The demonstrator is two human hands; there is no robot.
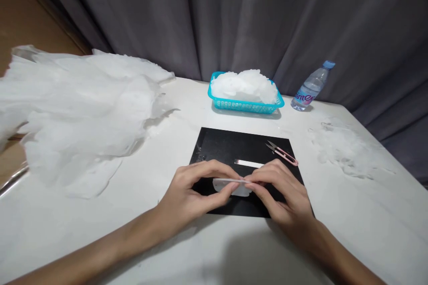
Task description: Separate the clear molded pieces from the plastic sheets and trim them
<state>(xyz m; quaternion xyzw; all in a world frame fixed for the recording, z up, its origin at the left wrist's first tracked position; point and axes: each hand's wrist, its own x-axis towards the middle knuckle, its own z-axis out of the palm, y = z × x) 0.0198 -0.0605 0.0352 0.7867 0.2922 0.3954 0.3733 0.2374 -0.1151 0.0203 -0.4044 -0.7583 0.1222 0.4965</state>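
Note:
A small, thin, whitish translucent piece with rounded corners point(240, 191) is held up just over a black mat point(230, 140). My left hand point(200, 187) pinches its upper edge between thumb and fingers. From the other side, my right hand point(282, 189) grips the same edge, its fingertips almost meeting the left ones. What the piece is made of I cannot make out. Just beyond my fingers a narrow white strip with a dark end point(249, 163) lies on the mat, partly hidden by my right hand. Pink-handled thread snips point(282, 152) rest at the mat's far right, blades apart.
A large heap of white filmy sheets point(90, 102) covers the table's left side. At the back stands a turquoise basket point(247, 106) filled with white pieces point(245, 85), with a water bottle point(310, 89) to its right. Loose white scraps point(344, 147) lie on the white table point(377, 227).

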